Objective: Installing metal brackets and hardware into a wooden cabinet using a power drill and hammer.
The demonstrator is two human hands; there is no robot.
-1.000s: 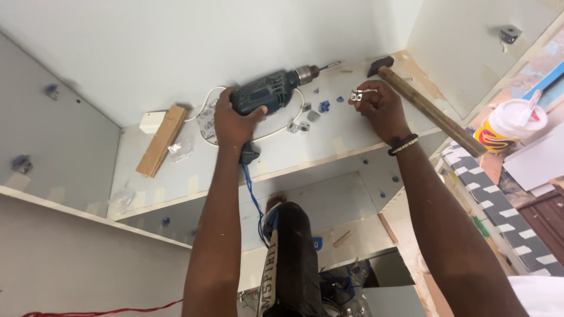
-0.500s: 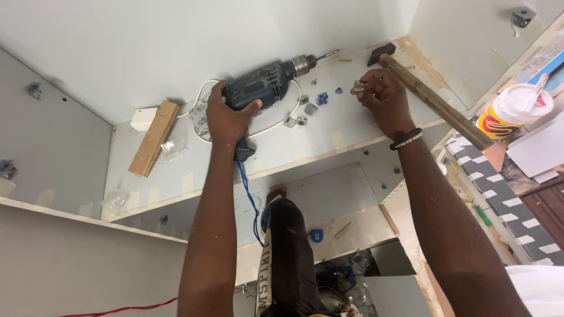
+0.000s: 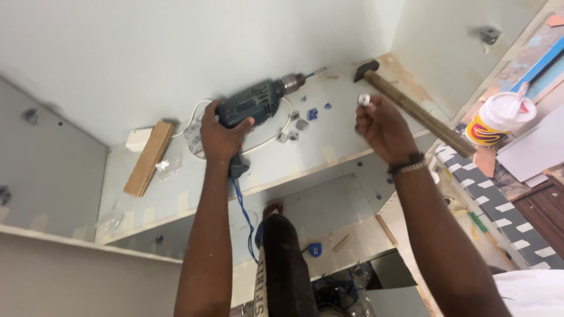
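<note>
My left hand [image 3: 220, 132] grips the handle of a dark blue-green electric drill [image 3: 258, 100] that lies on its side on a white cabinet shelf [image 3: 329, 141], bit pointing right toward the back corner. A blue cord hangs from the drill's handle. My right hand [image 3: 382, 126] is raised just above the shelf and pinches a small white fitting [image 3: 364, 100] between thumb and fingertips. A hammer [image 3: 411, 105] with a wooden handle lies slanted right behind that hand, its dark head in the corner. Small blue and grey fittings [image 3: 302, 120] are scattered between my hands.
A short wood block [image 3: 148, 158] and a white box [image 3: 138, 140] lie at the shelf's left. White cabinet walls enclose the shelf. A white tub with a stick [image 3: 499, 120] stands at right on a checkered surface. My leg [image 3: 285, 264] shows below.
My right hand has lifted slightly off the shelf and drawn back with the white fitting. The left hand stays on the drill. The view has shifted a little.
</note>
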